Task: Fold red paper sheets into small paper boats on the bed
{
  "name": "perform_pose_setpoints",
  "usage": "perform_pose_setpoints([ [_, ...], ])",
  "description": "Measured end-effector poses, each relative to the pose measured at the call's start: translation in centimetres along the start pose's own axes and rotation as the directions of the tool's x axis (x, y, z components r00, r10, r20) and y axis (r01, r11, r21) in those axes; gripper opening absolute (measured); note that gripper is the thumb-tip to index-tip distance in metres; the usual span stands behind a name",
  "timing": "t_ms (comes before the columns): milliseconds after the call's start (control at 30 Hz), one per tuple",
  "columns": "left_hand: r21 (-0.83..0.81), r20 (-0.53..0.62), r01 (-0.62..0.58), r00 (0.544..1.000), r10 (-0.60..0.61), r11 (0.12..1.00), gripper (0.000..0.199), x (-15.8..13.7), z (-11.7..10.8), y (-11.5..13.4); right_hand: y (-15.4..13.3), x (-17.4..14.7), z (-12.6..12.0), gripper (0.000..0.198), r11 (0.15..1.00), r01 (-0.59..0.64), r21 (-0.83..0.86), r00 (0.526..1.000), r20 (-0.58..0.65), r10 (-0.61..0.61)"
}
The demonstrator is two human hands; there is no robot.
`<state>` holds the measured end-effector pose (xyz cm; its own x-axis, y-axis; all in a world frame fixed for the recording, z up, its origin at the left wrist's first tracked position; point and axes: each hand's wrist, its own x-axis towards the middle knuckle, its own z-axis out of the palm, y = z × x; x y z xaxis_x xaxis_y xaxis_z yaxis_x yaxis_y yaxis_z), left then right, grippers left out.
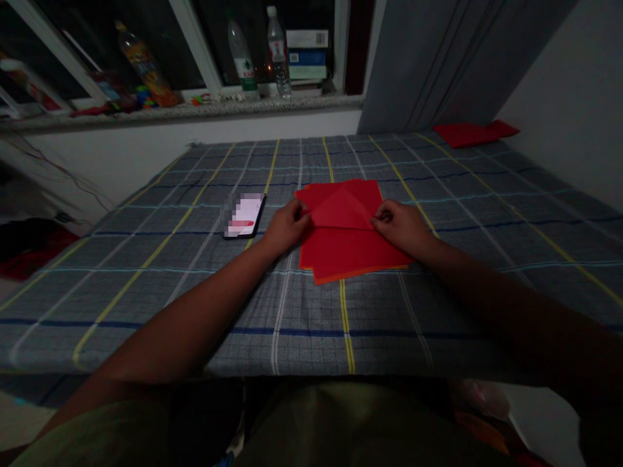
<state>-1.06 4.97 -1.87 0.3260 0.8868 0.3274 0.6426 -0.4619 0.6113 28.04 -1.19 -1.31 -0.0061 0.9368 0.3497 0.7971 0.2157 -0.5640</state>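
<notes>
A folded red sheet of paper (343,211), triangular in outline with its point away from me, rests over a stack of red and orange paper sheets (353,253). My left hand (289,224) pinches the left corner of the folded sheet. At its right corner, my right hand (402,224) has thumb and fingers closed on the paper. The long straight edge of the fold runs between both hands, on the side nearer to me. Left of my left hand lies a phone (248,217) with a lit, partly blurred screen.
A checked grey cloth (170,259) covers the surface. Red items (467,135) lie at its far right corner. Along the windowsill (195,111) stand plastic bottles (280,58) and stacked boxes (306,58). A grey curtain (413,58) hangs behind, and cables (53,162) run at the left.
</notes>
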Motion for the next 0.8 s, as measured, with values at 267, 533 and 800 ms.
perform_pose_setpoints([
  [267,-0.423,-0.025,0.072,0.996,-0.091,0.903,0.03,0.4,0.5,-1.6,0.8,0.6,0.5,0.014,0.952,-0.102,0.288,0.991,-0.056,0.123],
  [533,-0.733,0.046,0.19,0.972,-0.232,0.653,0.022,0.6,0.4,-0.8,0.9,0.5,0.9,0.018,0.887,-0.153,0.435,0.983,-0.023,0.181],
  [800,-0.709,-0.004,0.189,0.962,-0.273,0.679,0.026,0.2,0.5,-0.3,0.3,0.3,1.1,0.026,0.73,-0.275,0.626,0.956,0.098,0.276],
])
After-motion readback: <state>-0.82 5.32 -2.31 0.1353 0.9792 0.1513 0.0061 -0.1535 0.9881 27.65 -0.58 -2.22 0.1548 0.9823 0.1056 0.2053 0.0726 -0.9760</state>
